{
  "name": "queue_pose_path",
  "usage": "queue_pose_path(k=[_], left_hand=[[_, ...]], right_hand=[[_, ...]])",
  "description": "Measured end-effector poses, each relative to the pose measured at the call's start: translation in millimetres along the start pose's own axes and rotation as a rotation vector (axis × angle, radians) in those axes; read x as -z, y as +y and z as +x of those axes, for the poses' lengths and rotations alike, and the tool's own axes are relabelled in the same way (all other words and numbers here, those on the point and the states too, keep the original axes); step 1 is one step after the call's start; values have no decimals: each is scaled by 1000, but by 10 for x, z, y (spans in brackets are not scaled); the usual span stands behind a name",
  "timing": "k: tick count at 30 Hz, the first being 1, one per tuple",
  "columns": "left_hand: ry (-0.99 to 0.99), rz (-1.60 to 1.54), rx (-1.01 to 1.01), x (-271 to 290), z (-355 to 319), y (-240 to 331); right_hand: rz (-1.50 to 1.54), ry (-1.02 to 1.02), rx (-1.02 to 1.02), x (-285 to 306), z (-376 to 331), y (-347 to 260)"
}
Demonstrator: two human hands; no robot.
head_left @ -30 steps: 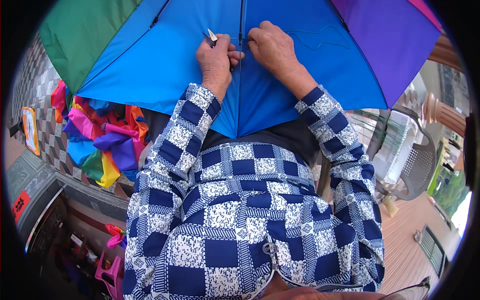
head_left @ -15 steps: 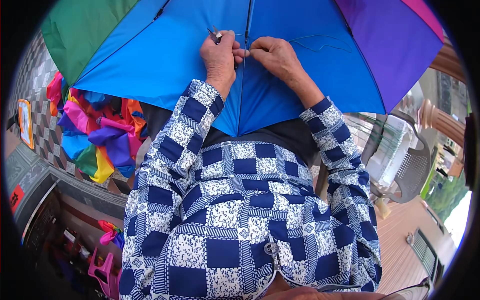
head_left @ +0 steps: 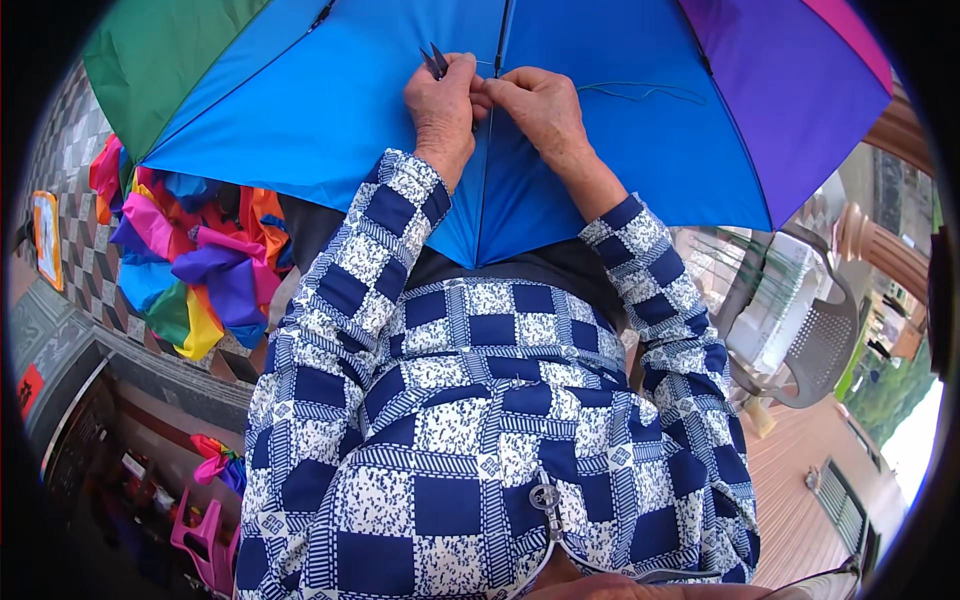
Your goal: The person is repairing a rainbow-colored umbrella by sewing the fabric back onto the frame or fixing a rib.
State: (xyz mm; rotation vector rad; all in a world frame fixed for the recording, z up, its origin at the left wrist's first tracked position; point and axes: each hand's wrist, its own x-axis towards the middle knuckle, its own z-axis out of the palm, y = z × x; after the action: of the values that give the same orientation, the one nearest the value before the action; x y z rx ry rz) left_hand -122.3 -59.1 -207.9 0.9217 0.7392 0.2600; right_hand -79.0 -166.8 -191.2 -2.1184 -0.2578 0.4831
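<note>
An open multicoloured umbrella [head_left: 300, 110] with green, blue and purple panels lies across my lap. My left hand [head_left: 443, 105] rests on the blue panel beside a dark rib [head_left: 500, 40] and holds a small dark tool [head_left: 435, 62] whose two tips stick out above the fingers. My right hand [head_left: 538, 102] touches the left one and pinches the blue fabric at the seam by the rib. A thin thread [head_left: 640, 92] trails to the right over the blue cloth. Both forearms wear blue and white checked sleeves.
A heap of bright umbrella fabric [head_left: 185, 260] lies at my left on a tiled floor. A grey plastic chair [head_left: 810, 345] stands at the right, with a wooden floor [head_left: 800, 480] beyond it. A pink plastic stool [head_left: 205, 545] is at the lower left.
The umbrella and both hands have shifted slightly toward the right in view. The hands have drawn together at the seam, and the tool's tips now show above my left fingers.
</note>
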Motion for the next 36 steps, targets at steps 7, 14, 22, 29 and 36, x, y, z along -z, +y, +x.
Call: queue_pose_path(k=[7,14,22,29,36], left_hand=[[15,4,14,-28,-38,13],[-20,31,39,-54,-43,-5],[-49,24,57,-68,-34,4],[-51,90,68,-33,-17,43],[-53,89,98,-40,-22,82]], right_hand=[[183,62,49,-32,-28,28],[195,21,58,2,-54,0],[132,-35,78,50,-54,16],[-414,116,492,306,-36,-66],[-771,285,737,350,230,57]])
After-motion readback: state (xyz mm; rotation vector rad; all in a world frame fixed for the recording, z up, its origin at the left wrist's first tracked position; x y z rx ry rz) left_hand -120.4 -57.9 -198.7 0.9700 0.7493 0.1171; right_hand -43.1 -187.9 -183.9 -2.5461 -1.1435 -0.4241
